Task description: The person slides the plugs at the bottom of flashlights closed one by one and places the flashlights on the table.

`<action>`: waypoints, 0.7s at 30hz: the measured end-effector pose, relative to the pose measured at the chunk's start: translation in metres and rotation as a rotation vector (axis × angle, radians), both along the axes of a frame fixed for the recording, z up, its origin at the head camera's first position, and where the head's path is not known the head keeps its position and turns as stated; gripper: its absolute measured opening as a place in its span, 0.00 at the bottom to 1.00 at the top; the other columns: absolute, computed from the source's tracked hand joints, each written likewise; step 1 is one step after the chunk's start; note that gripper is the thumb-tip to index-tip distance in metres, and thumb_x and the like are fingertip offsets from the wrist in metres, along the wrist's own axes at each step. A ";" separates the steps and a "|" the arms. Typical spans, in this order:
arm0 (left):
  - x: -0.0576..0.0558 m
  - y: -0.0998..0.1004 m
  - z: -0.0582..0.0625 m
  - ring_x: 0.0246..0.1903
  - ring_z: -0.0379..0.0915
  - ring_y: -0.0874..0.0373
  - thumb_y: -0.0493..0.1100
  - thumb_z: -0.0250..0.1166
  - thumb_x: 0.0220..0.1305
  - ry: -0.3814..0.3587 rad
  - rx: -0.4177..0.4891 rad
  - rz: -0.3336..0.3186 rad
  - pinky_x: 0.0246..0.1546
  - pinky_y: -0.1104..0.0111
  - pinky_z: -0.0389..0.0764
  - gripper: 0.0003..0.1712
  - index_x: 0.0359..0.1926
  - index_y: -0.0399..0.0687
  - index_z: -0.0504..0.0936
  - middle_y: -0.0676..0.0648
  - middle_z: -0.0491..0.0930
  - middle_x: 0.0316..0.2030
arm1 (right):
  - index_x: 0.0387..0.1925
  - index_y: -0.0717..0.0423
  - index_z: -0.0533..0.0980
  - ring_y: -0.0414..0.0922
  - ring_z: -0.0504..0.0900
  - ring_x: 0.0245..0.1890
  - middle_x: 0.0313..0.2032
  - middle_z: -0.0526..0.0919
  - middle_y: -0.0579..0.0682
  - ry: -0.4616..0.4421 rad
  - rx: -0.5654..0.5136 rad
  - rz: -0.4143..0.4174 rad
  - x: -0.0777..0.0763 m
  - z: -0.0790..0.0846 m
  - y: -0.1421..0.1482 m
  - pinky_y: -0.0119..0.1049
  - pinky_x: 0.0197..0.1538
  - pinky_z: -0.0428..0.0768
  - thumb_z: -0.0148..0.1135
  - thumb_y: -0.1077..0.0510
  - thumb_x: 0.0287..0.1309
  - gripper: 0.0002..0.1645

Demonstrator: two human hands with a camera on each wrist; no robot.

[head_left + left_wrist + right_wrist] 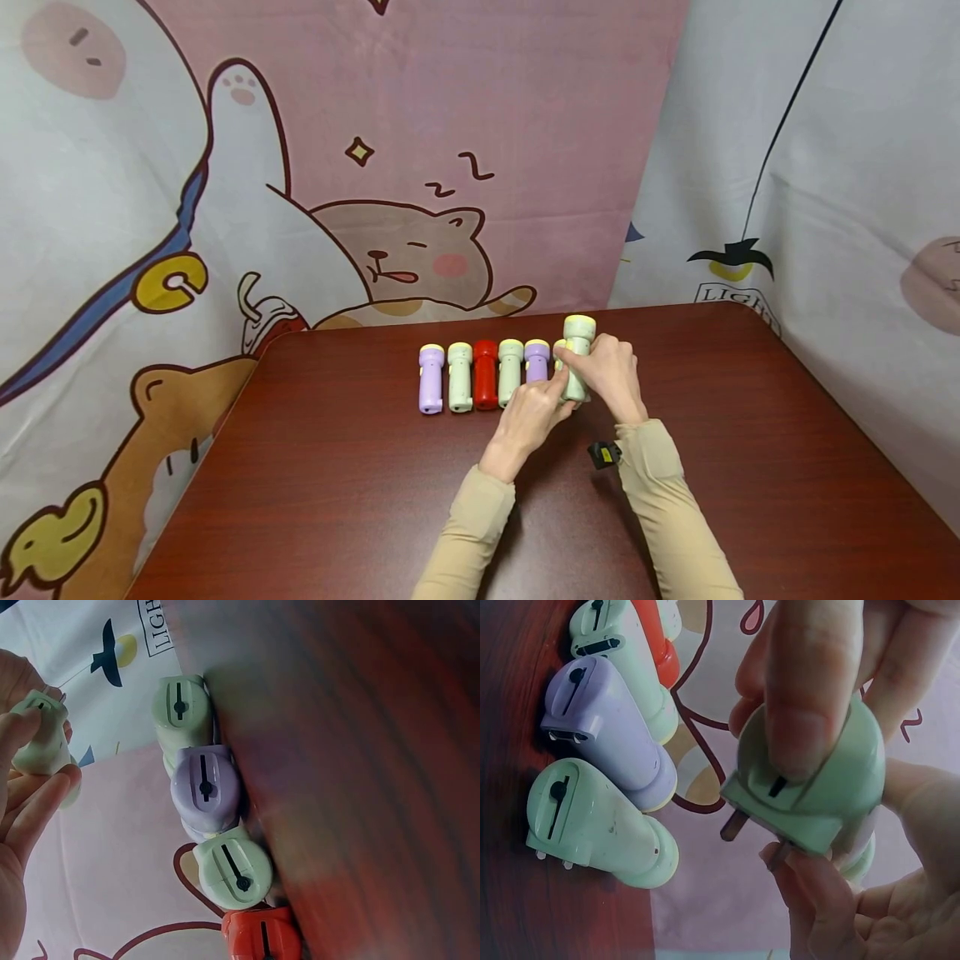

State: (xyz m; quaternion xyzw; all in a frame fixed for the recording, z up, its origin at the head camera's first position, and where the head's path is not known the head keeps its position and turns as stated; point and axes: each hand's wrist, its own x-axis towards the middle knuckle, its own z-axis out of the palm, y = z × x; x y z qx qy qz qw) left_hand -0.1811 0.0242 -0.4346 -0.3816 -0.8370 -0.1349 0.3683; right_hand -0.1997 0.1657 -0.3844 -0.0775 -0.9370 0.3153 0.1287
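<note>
A pale green flashlight (579,327) is held tilted above the right end of a row of flashlights. My right hand (615,375) grips its body from the right. At its base, the left hand (531,415) pinches it, with a fingertip on the end slider in the right wrist view. Two metal plug prongs (735,823) stick out of that base. Close by in the row are another green flashlight (592,825), largely hidden by the hands in the head view, and a purple flashlight (604,724).
The row continues leftward with a green flashlight (511,372), a red flashlight (485,375), another green flashlight (460,377) and a purple flashlight (431,379). All lie on a brown table (337,500). A printed cloth (540,167) hangs behind. A small black device (602,454) sits at the right wrist.
</note>
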 end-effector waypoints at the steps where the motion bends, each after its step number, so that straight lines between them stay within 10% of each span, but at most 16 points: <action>1: 0.000 0.000 0.000 0.22 0.77 0.66 0.47 0.69 0.50 -0.001 -0.001 -0.003 0.23 0.75 0.76 0.26 0.48 0.40 0.75 0.54 0.79 0.20 | 0.17 0.58 0.69 0.44 0.70 0.16 0.15 0.69 0.48 -0.001 0.002 0.000 0.000 0.000 0.000 0.33 0.20 0.66 0.64 0.37 0.44 0.29; 21: -0.001 -0.004 0.002 0.20 0.75 0.66 0.43 0.66 0.53 -0.084 -0.018 -0.056 0.23 0.76 0.75 0.22 0.49 0.40 0.74 0.53 0.76 0.18 | 0.13 0.56 0.66 0.43 0.67 0.14 0.11 0.63 0.46 -0.011 -0.003 0.009 0.000 0.001 0.001 0.32 0.19 0.66 0.64 0.37 0.44 0.29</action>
